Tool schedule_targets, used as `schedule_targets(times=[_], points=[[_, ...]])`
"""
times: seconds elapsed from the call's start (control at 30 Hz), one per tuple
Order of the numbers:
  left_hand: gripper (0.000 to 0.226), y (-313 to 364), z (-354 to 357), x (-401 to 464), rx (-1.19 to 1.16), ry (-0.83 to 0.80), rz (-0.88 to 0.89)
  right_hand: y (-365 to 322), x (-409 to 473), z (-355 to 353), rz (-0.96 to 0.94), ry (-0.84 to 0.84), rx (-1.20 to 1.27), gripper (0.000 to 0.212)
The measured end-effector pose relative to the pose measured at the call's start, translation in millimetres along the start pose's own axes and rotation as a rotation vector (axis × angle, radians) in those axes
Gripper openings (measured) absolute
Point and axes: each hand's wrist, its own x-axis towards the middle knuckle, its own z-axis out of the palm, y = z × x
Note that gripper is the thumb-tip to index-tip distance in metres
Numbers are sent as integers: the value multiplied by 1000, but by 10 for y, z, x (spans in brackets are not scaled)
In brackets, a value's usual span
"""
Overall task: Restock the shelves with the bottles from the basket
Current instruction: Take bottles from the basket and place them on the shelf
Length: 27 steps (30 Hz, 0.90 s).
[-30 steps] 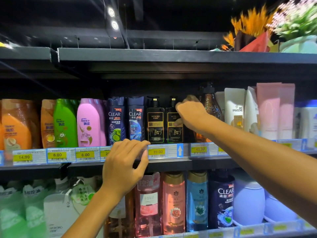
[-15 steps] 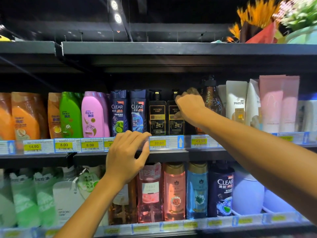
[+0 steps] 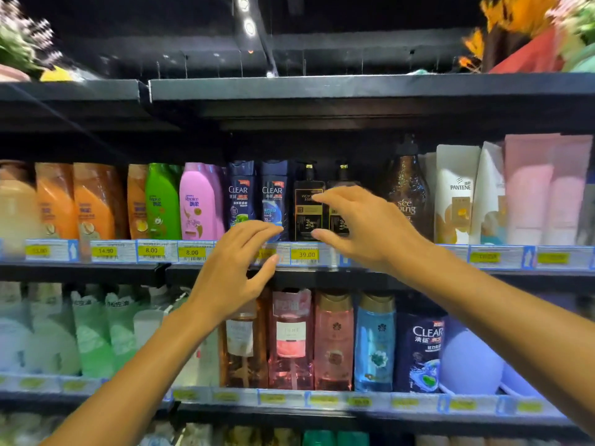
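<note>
Fingers [image 3: 318,197] of right hand [image 3: 363,226] spread and loosely extended, gripping nothing; thumb low, forefinger high, with a wide gap between. Hovering in front of two black pump bottles [image 3: 307,210] on middle shelf [image 3: 418,278], the right one of the pair half hidden behind the palm. Whether fingertips brush the labels cannot be told; looks like just in front, not wrapped round.

Left hand [image 3: 235,268] also released, fingers relaxed and slightly curved, holding nothing, poised before the price strip [image 3: 306,254] and the lower edges of the two dark blue Clear bottles [image 3: 257,194].

Judged step: placing of a black pump bottle finished, both bottles upright in the row between the Clear pair and the brown glitter bottle [image 3: 407,194]; hands free of stock. Basket not in view, so remaining count unknown.

Next move, by judgement: either a small straightening nudge to square the black pair with the shelf front, or a drop away towards the basket for another bottle. Calls for care not to knock the tall pump heads or neighbours standing close on both sides.
</note>
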Motion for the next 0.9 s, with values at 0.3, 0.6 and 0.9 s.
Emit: schedule_targets(times=[0.3, 0.6, 0.9], points=[[53, 10, -903, -923, 187, -104, -176, -799, -652, 686, -332, 80, 416, 60], [64, 360, -1982, -3058, 478, -531, -611, -2249, -1130, 1727, -559, -265, 705, 78], [86, 874, -3033, -4936, 651, -789, -1036, -4212, -1759, 2344, -675, -726, 771, 103]])
